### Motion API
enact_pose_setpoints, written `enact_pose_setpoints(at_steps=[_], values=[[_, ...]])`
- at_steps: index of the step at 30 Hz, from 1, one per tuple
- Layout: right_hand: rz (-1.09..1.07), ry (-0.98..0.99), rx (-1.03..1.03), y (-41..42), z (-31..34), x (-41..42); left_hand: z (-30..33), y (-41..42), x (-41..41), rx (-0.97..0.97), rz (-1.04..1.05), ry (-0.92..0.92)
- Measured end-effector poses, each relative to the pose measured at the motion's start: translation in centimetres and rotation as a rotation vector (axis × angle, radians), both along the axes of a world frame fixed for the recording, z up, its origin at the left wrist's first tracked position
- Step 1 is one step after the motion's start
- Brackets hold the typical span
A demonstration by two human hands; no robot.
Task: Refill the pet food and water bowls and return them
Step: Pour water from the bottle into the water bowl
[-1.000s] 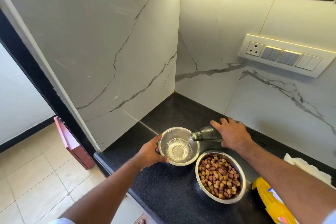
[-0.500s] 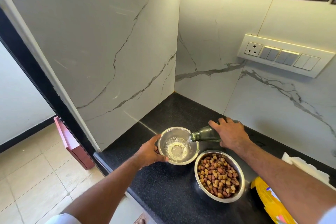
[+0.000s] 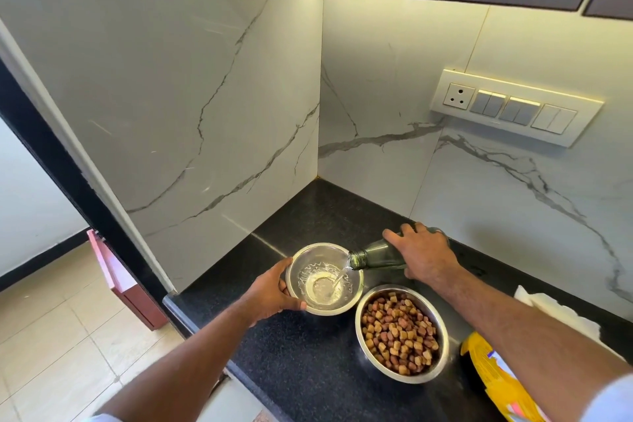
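Note:
A small steel water bowl (image 3: pixel 317 255) stands on the black countertop (image 3: pixel 308 360) with a little water in its bottom. My left hand (image 3: pixel 272 291) grips its near-left rim. My right hand (image 3: pixel 423 255) holds a greenish glass bottle (image 3: pixel 371 257) tipped on its side, its mouth over the bowl's right rim. A thin stream of water runs from it into the bowl. A second steel bowl (image 3: pixel 433 315), filled with brown kibble, sits just right of and nearer than the water bowl.
A yellow pet food bag (image 3: pixel 493 384) lies at the right, near the counter's front. White paper (image 3: pixel 555 313) lies behind it. Marble walls close the corner, with a switch panel (image 3: pixel 513 106) on the right wall. The counter edge drops to a tiled floor at left.
Water keeps running from the bottle and the pool in the bowl has grown a little. Both hands have stayed in place.

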State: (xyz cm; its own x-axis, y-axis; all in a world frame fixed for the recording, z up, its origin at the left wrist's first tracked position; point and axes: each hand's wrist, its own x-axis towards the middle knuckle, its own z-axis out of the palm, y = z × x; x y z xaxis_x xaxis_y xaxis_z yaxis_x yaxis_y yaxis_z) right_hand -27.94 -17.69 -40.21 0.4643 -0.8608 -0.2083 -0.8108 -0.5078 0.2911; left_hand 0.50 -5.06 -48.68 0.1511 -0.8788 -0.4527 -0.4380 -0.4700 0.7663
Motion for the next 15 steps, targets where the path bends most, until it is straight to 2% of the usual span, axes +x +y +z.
enact_pose_setpoints(at_steps=[15], values=[[-0.024, -0.01, 0.007, -0.61, -0.36, -0.49, -0.78, -0.12, 0.31, 0.012, 0.002, 0.028]])
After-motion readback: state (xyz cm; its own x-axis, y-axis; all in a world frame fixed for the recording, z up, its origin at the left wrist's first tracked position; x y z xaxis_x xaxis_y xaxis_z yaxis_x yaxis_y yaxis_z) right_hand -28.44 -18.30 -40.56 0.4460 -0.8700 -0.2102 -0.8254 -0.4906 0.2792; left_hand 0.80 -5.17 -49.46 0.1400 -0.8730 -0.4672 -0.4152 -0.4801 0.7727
